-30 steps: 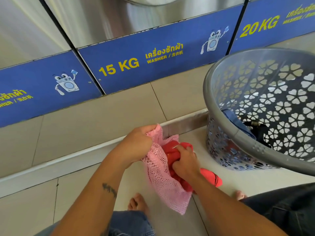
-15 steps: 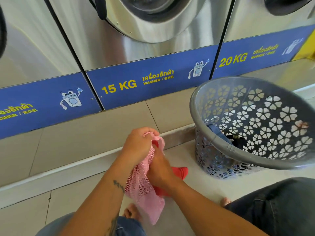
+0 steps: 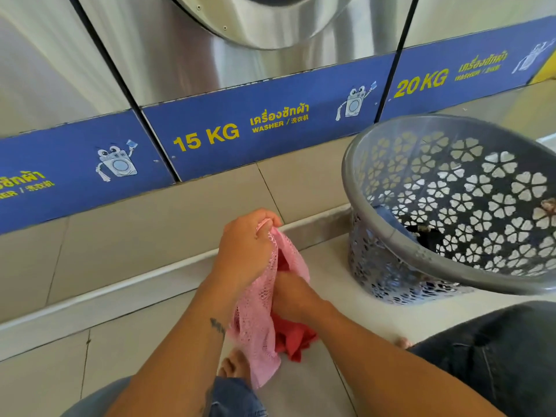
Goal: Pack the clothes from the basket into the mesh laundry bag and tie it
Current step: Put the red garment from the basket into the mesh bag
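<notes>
Tiled floor (image 3: 126, 299), pale beige, with a raised tiled step (image 3: 150, 224) just beyond the hands. Behind the step, a row of steel washers (image 3: 168, 55) with a blue band (image 3: 228, 136) along the base reading "15 KG" and "20 KG".

Left hand (image 3: 245, 245) holds the pink mesh bag (image 3: 258, 314) up by its rim, fingers curled tight round the bunched edge. The bag hangs down from that grip toward a bare foot (image 3: 233, 367).

Right hand (image 3: 290, 296) sits below and right of the left, pushed into the bag mouth; its fingers are hidden by mesh and cloth, so the grip cannot be told. A red garment (image 3: 293, 338) is partly inside, with a fold spilling out under the right wrist.

Well right of both hands, a grey plastic basket (image 3: 391, 236) with flower cut-outs stands tilted on the floor against the step. Blue cloth (image 3: 391, 216) and something dark (image 3: 430, 236) lie in its bottom.

Jeans (image 3: 496, 356) fill the lower right corner.
</notes>
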